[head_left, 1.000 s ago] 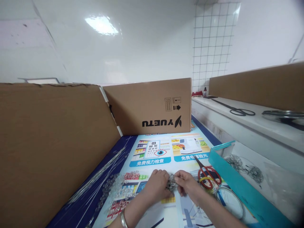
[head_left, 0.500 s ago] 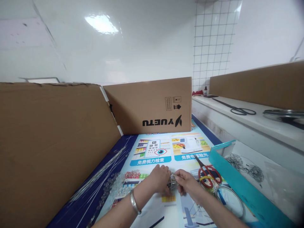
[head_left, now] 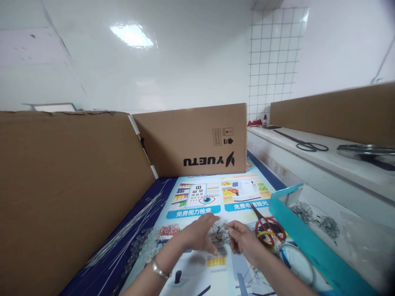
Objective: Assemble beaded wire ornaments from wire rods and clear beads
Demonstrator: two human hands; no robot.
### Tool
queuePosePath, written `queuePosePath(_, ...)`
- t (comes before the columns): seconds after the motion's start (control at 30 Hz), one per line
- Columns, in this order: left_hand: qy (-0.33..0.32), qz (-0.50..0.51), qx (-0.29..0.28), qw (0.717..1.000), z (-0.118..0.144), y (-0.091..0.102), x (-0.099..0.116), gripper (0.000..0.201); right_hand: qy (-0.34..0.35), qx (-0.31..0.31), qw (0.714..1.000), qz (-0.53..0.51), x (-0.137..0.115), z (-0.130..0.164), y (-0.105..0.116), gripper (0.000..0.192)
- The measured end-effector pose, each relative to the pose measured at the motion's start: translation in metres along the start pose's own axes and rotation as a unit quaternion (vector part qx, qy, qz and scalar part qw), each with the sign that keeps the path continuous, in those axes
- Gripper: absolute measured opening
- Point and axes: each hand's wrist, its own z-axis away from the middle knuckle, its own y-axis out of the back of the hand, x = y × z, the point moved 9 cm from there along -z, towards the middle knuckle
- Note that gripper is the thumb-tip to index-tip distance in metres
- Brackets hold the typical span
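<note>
A small tangled piece of thin wire with clear parts (head_left: 219, 236) lies between my hands, low over the printed sheet; its exact shape is too blurred to tell. My right hand (head_left: 242, 239) pinches its right edge between thumb and fingers. On its other side my left hand (head_left: 200, 233), with a silver bangle at the wrist, has thumb and fingers spread apart around it without gripping. Left of my left forearm, clear beads (head_left: 151, 246) lie in a loose heap. Red-handled scissors (head_left: 269, 230) rest just beyond my right hand.
Long thin wires (head_left: 123, 230) lie on the blue cloth at left. A turquoise box (head_left: 311, 236) holding wire bundles (head_left: 328, 227) stands at right, beside a coil of wire (head_left: 310, 261). Cardboard walls (head_left: 191, 139) enclose the back and left. Black scissors (head_left: 304, 144) lie on the white ledge.
My left hand has loosened and moved left off the wire piece, its fingers spreading. My right hand keeps its pinch. The view has shifted slightly.
</note>
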Motion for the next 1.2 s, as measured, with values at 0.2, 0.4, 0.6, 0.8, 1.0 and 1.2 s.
queuePosePath(0.2,0.071,0.249,0.104,0.960,0.049,-0.005,-0.045,0.082,-0.002,-0.012,0.998,-0.057,-0.004,0.000,-0.001,0.026)
queuePosePath(0.4,0.040,0.468,0.164,0.867,0.050,-0.022,-0.037,0.071,0.001,-0.033,0.997,-0.076,-0.010,0.002,-0.005,0.026)
queuePosePath(0.6,0.085,0.471,0.253,0.841,0.049,-0.023,-0.045,0.042,0.012,-0.036,0.997,-0.062,-0.011,0.003,-0.010,0.027)
queuePosePath(0.8,0.054,0.390,0.324,0.860,0.060,-0.009,-0.049,0.023,0.032,-0.009,0.999,-0.031,-0.005,-0.001,-0.007,0.024)
queuePosePath(1.0,0.021,0.316,0.323,0.892,0.062,-0.002,-0.044,0.012,0.043,0.012,0.999,0.003,-0.007,0.002,-0.007,0.024)
queuePosePath(1.2,0.003,0.287,0.308,0.907,0.062,0.002,-0.036,0.009,0.044,0.023,0.998,0.044,-0.014,0.006,-0.009,0.024)
